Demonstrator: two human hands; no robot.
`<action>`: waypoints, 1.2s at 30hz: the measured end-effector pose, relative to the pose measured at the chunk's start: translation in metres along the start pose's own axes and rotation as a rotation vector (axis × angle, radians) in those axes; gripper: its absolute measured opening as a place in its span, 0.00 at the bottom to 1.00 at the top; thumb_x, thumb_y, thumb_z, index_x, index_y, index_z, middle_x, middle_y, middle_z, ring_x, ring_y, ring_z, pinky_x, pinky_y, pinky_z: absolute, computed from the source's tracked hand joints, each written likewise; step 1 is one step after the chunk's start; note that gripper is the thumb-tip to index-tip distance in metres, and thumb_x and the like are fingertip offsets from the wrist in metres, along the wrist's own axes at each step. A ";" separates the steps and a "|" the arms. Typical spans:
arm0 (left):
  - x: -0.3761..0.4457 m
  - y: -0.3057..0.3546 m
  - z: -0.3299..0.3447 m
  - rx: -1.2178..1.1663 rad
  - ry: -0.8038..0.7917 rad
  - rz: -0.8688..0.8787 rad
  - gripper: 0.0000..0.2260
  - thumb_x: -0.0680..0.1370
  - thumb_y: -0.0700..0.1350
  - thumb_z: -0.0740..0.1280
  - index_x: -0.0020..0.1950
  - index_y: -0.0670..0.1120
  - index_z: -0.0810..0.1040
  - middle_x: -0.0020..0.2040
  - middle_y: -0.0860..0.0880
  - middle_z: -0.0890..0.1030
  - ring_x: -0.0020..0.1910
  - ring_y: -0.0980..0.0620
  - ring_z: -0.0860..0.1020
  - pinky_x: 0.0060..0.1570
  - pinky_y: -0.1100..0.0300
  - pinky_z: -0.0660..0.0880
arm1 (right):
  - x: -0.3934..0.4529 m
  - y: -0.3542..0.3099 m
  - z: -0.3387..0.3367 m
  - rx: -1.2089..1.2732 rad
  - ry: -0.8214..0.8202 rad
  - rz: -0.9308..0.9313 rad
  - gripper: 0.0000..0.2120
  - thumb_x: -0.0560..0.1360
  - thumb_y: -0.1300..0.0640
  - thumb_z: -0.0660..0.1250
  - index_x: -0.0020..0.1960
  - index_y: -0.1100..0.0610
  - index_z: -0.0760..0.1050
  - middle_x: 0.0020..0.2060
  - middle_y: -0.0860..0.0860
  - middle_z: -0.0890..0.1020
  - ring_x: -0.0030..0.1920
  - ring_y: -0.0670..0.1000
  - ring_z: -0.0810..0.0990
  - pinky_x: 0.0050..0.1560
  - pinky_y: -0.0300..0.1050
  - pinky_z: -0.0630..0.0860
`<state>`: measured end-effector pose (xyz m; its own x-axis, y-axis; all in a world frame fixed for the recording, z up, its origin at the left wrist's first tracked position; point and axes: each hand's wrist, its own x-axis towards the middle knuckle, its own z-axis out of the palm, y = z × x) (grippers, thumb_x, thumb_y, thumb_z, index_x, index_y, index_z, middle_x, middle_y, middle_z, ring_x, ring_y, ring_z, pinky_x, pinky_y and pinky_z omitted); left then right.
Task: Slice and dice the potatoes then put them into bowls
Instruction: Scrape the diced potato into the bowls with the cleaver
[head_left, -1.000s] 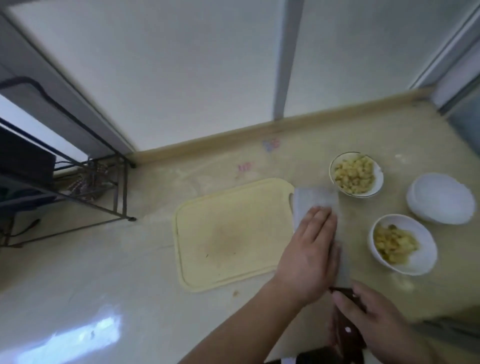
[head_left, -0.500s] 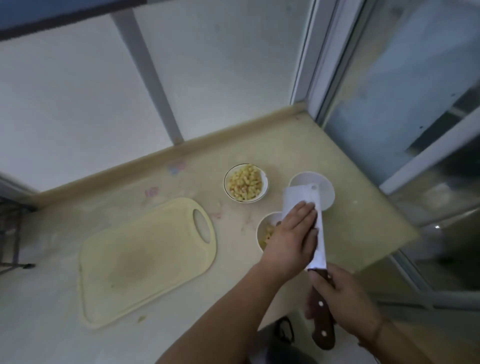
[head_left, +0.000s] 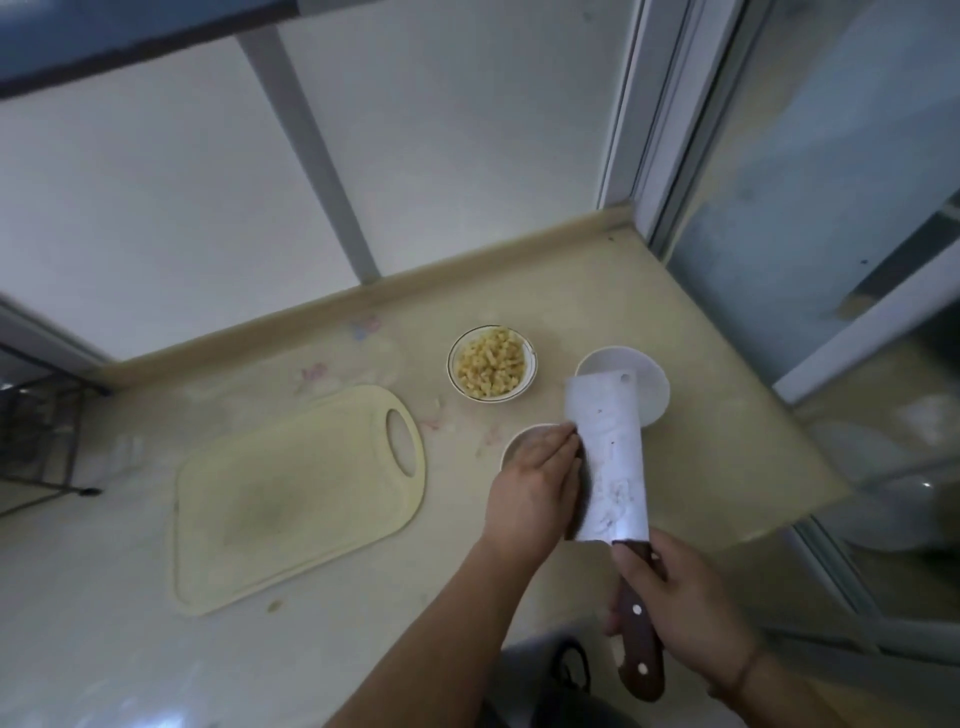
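My right hand (head_left: 680, 608) grips the brown handle of a cleaver (head_left: 610, 457), whose broad blade is tilted over a white bowl (head_left: 514, 444). Starchy bits cling to the blade's face. My left hand (head_left: 535, 493) lies with straight fingers along the blade's left edge, above that bowl, and hides most of it. A second bowl (head_left: 492, 362) with a gold rim stands behind, full of diced potato. A third white bowl (head_left: 649, 384) sits at the right, partly behind the blade tip. The pale yellow cutting board (head_left: 291, 499) lies bare at the left.
The beige counter (head_left: 727, 441) ends in a corner at the right, beside a glass sliding door (head_left: 831, 208). A low backsplash runs along the wall behind the bowls. A black wire rack (head_left: 36, 441) stands at the far left. One potato scrap (head_left: 274, 605) lies below the board.
The cleaver and both hands moved from the board's edge to above the nearer bowl. My left hand slid off the blade's face to its left edge, and the blade now shows bare.
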<state>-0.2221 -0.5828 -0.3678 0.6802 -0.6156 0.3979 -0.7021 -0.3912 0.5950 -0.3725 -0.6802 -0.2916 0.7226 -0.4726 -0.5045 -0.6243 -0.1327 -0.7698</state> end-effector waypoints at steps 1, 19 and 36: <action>-0.002 -0.002 -0.002 0.005 -0.017 -0.023 0.15 0.82 0.43 0.62 0.61 0.39 0.83 0.62 0.44 0.83 0.62 0.47 0.80 0.62 0.55 0.77 | 0.000 0.001 -0.002 0.009 -0.002 0.001 0.12 0.71 0.40 0.67 0.43 0.48 0.77 0.33 0.55 0.84 0.36 0.57 0.84 0.43 0.61 0.80; -0.009 -0.005 -0.045 -0.248 0.115 -0.291 0.11 0.81 0.42 0.64 0.62 0.47 0.82 0.56 0.52 0.83 0.56 0.56 0.79 0.58 0.69 0.72 | 0.005 -0.027 -0.015 0.018 -0.105 -0.042 0.05 0.80 0.59 0.62 0.47 0.60 0.74 0.29 0.59 0.82 0.30 0.60 0.83 0.36 0.51 0.78; -0.130 -0.178 -0.251 0.267 0.334 -0.511 0.14 0.78 0.48 0.63 0.58 0.46 0.83 0.62 0.49 0.80 0.61 0.50 0.74 0.60 0.52 0.76 | 0.053 -0.135 0.228 -0.429 -0.357 -0.252 0.09 0.73 0.54 0.68 0.42 0.58 0.72 0.32 0.51 0.77 0.28 0.48 0.70 0.28 0.41 0.68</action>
<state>-0.1325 -0.2617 -0.3504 0.9400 -0.0794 0.3319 -0.2726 -0.7600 0.5900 -0.1824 -0.4882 -0.3035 0.8723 -0.0700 -0.4840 -0.4312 -0.5769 -0.6937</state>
